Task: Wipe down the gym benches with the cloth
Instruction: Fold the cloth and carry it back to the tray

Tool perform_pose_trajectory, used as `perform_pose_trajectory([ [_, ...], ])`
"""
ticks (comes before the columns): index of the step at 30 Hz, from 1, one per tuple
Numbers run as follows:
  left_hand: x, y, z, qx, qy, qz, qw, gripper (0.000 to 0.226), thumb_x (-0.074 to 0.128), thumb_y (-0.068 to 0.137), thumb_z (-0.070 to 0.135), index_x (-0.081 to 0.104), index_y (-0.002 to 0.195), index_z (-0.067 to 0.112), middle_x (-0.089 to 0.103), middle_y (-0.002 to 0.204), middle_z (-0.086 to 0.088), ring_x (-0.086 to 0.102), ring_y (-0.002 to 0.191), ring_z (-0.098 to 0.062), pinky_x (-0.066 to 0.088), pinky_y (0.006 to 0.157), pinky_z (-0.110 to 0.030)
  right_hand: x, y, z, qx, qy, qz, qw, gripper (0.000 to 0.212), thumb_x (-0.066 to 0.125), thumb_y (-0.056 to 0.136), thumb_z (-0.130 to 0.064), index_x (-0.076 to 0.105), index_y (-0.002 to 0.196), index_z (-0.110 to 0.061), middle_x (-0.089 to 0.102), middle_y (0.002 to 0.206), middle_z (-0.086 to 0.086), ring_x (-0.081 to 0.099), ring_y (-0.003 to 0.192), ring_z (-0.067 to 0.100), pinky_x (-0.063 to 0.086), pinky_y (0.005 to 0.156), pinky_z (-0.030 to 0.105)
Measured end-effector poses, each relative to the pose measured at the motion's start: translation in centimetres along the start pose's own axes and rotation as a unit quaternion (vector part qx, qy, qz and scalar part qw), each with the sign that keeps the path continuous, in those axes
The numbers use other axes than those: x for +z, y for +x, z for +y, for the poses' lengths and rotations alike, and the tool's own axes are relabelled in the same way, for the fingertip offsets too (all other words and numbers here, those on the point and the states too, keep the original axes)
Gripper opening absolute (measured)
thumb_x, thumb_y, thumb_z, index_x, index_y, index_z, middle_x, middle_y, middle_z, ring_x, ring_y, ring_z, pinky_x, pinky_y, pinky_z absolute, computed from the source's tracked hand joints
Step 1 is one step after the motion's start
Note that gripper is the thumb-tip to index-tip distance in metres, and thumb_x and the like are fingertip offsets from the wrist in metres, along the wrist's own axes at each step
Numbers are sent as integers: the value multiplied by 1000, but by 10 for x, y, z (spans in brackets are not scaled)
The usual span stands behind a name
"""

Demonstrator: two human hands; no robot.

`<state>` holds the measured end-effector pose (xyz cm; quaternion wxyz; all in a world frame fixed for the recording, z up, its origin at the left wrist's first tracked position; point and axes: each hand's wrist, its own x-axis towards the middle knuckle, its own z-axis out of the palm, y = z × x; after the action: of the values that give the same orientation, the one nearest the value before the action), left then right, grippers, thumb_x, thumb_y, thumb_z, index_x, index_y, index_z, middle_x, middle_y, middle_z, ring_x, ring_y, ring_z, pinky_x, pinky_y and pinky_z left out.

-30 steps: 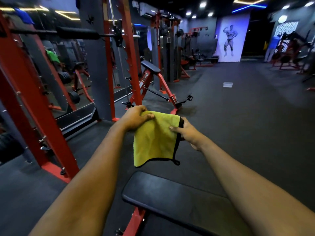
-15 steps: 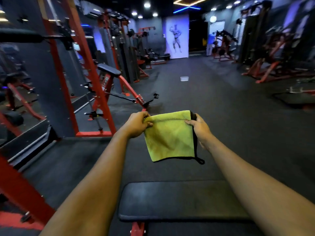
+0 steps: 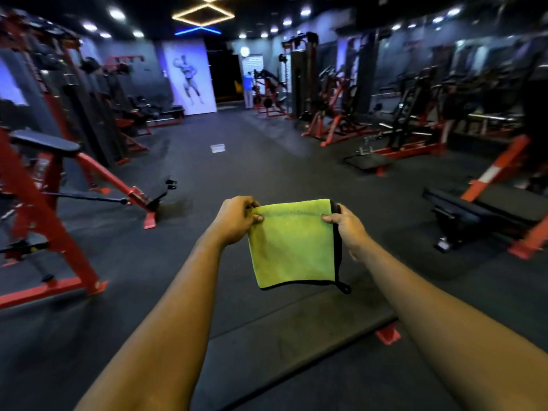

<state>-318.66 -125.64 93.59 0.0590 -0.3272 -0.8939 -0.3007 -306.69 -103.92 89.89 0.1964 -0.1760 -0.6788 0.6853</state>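
Left hand (image 3: 237, 219) pinches the upper left corner of the cloth (image 3: 293, 247) between thumb and curled fingers. Right hand (image 3: 347, 225) pinches the upper right corner likewise. Both arms are extended forward; the cloth hangs in the air between the hands, above and beyond the near bench pad (image 3: 281, 345), not touching it.

The pad is black and flat, with a dull, faintly marked surface and a red foot (image 3: 388, 335) at its right end. The floor (image 3: 267, 179) is dark rubber matting. A small white object (image 3: 218, 148) lies on it farther off. A red-framed bench with a black pad (image 3: 44, 142) stands left; a low black bench (image 3: 462, 215) stands right. Red and black machines line both walls. A bodybuilder poster (image 3: 189, 78) is on the far wall, with a person in blue (image 3: 247, 90) nearby.

The cloth is yellow-green, folded roughly square, with black edging and a small black loop at the lower right corner.
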Motion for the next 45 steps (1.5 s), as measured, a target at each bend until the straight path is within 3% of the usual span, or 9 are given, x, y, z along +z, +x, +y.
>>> perform_pose_trajectory([
  [9,57,20,82,118,-49,-55,990,12,61,95,18,64,100,7,64,93,-5,59,86,-21,47,75,-33,-93,-43,-8,1,7,139,990,17,51,92,0,58,98,-14,65,82,5,63,62,13,49,48,20],
  [11,70,30,96,150,-58,-72,984,12,60,95,18,62,98,7,64,93,-6,59,86,-23,49,74,-36,-110,-49,-7,1,18,171,985,18,50,91,2,59,97,-13,66,89,10,64,64,14,51,55,24],
  [14,83,47,117,197,-70,-104,972,12,58,96,19,60,97,7,64,93,-6,59,87,-23,46,72,-35,-128,-58,-7,-1,22,217,976,28,49,90,4,58,113,-8,65,94,11,62,73,19,53,61,27],
  [19,106,70,155,257,-113,-179,943,11,49,101,22,47,96,12,54,79,1,50,72,-15,35,57,-31,-149,-81,-19,-16,37,330,943,24,44,90,11,58,105,-2,61,86,11,60,66,17,51,53,19],
  [22,121,76,176,296,-143,-210,921,12,46,103,22,44,99,10,54,78,-2,49,67,-12,34,53,-28,-163,-99,-20,-22,0,384,923,29,50,88,5,60,115,-2,64,98,12,60,80,23,51,69,29],
  [26,141,67,210,357,-190,-246,881,9,44,103,20,43,99,11,53,78,-4,48,66,-13,35,55,-27,-171,-137,-21,-35,29,459,888,22,47,89,6,60,97,-10,64,82,3,60,71,16,50,53,17],
  [33,171,8,279,457,-249,-298,800,8,44,103,17,42,99,10,53,82,-3,47,71,-15,33,53,-15,-194,-236,-19,-35,43,571,819,23,48,84,5,62,89,-13,69,76,3,63,72,23,51,69,34],
  [37,183,-38,323,495,-274,-318,761,6,44,103,16,42,99,12,49,79,4,46,72,-14,34,59,-31,-203,-300,-26,-39,34,613,789,25,45,86,6,60,101,-7,65,87,9,62,74,21,52,64,30],
  [45,194,-144,397,551,-315,-357,685,5,43,103,16,44,100,11,52,85,3,47,74,-6,33,56,-11,-207,-430,-39,-34,-11,694,719,22,46,87,3,60,101,-9,65,88,8,60,77,22,47,68,33],
])
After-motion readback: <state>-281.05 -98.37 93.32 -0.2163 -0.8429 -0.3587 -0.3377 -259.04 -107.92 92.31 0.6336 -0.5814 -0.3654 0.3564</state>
